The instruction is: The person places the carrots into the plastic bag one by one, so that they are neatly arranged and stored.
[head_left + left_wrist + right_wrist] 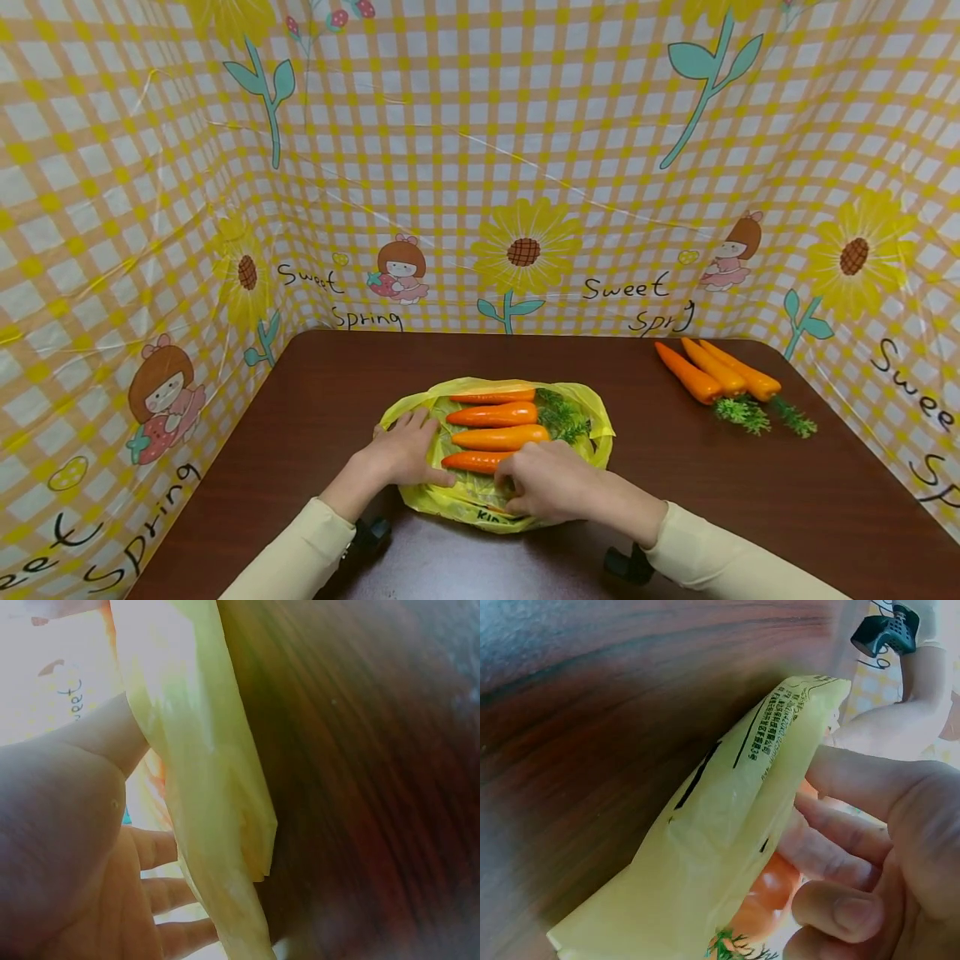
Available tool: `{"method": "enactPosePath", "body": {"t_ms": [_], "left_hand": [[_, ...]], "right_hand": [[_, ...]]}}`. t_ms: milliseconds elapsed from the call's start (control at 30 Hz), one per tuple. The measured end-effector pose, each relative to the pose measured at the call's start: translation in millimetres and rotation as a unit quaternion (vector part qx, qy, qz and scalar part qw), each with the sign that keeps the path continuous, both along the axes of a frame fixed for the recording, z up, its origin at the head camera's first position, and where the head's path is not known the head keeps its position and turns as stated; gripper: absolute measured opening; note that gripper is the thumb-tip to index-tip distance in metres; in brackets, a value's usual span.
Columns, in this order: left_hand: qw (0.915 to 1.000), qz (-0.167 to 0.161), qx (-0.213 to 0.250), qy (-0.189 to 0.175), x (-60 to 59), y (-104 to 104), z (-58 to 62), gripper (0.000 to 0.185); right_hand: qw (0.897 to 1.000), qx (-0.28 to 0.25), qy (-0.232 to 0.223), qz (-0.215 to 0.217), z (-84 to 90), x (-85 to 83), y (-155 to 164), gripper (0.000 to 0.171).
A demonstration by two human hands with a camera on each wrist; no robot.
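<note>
Lying flat at the lower middle of the head view, the yellow plastic bag [585, 398] was spread on the dark wooden tabletop [750, 500], and four orange carrots [501, 437] rested on top of it in a tidy stack of rows, their green tops [564, 415] all pointing to the right. That arrangement kept the carrots within the bag's outline rather than on the bare wood.

The left hand [405, 450] lay on the bag's left edge with its fingers straight and fairly relaxed, apparently pressing the thin film down so it would not slide; the left wrist view showed the film [217, 825] rising beside the palm [67, 847], the fingers loosely extended behind it.

The right hand [543, 483] sat at the near edge of the bag, just beside the lowest carrot. In the right wrist view its fingers [840, 847] were curled against the printed edge of the film [727, 847], with a carrot [769, 896] showing orange behind, so it seemed to be pinching the plastic to lift or fold it over.

Three more carrots [716, 371] lay together at the upper right of the tabletop, well apart from the bag, against the checked sunflower backdrop [525, 167].
</note>
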State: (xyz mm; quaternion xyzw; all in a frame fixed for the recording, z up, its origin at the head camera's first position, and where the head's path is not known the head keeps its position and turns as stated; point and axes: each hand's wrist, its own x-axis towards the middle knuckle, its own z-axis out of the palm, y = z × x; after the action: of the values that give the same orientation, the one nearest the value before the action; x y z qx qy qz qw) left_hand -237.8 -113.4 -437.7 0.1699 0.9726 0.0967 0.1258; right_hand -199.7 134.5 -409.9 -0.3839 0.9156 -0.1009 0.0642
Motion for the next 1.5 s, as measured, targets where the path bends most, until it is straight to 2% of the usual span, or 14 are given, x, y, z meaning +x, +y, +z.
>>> {"method": "enactPosePath", "body": {"t_ms": [200,367,467,567,767,900,1100,1500], "left_hand": [[0.9999,-0.005,-0.009,0.008,2.5,-1.7,0.8,0.096],[0.9999,-0.008,-0.011,0.01,3.9,-1.6,1.7,0.097],[0.9997,-0.008,-0.019,0.012,5.3,-0.6,2.6,0.096],[0.9995,-0.005,-0.026,0.015,6.9,1.5,3.7,0.096],[0.9997,-0.003,-0.022,0.012,11.7,7.1,6.4,0.096],[0.9996,-0.001,-0.024,0.016,12.7,8.4,6.5,0.095],[0.9995,-0.007,-0.024,0.021,11.6,6.9,4.3,0.096],[0.9997,-0.015,-0.002,0.019,9.3,2.1,0.9,0.097]], "right_hand": [[0.999,-0.052,0.014,-0.007,3.9,-1.5,5.7,0.013],[0.994,-0.08,0.059,-0.054,6.3,-9.5,13.1,0.011],[0.989,-0.08,0.085,-0.091,9.6,-21.2,18.3,0.015],[0.986,-0.069,0.087,-0.126,13.3,-36.3,23.1,0.023],[0.977,-0.019,0.056,-0.207,14.6,-63.8,31.8,0.033],[0.971,0.002,0.033,-0.238,11.6,-77.0,35.9,0.038],[0.968,0.011,-0.006,-0.249,7.9,-90.7,37.6,0.042],[0.971,0.01,-0.046,-0.233,7.4,-106.0,23.7,0.045]]}}
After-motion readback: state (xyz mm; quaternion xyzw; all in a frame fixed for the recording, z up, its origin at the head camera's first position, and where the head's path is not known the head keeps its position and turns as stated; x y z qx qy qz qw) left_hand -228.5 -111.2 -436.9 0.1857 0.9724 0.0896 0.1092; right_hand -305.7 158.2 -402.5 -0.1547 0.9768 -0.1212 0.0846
